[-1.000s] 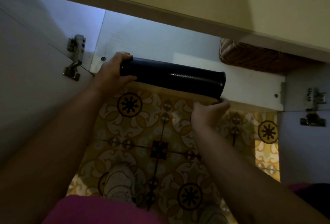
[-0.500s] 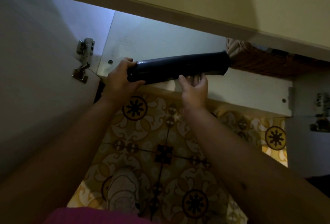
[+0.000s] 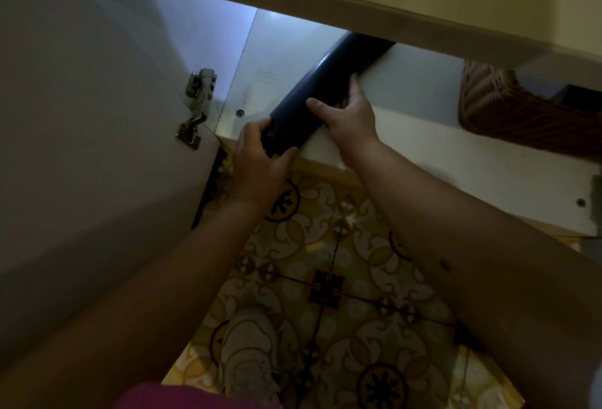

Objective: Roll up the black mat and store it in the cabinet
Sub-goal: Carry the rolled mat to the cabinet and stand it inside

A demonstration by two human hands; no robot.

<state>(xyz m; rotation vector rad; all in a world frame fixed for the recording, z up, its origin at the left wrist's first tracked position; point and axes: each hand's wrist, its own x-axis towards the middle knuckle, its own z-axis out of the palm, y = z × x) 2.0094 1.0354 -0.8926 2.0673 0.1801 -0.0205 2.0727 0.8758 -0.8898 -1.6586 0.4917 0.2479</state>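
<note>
Rolled black mat angled into the cabinet, both hands on it.

L hand cupped the near end of the roll, fingers curled over its left side & thumb under the end; R hand gripped mid-roll just beyond the L fingertips, fingers wrapped over the top. Far end ran up past the R fingers & went out of sight under the top edge. Wicker basket sat well to the right of the R hand on the shelf. Door hinge left of the L fingers. No readable writing or labels; light too dim.
</note>
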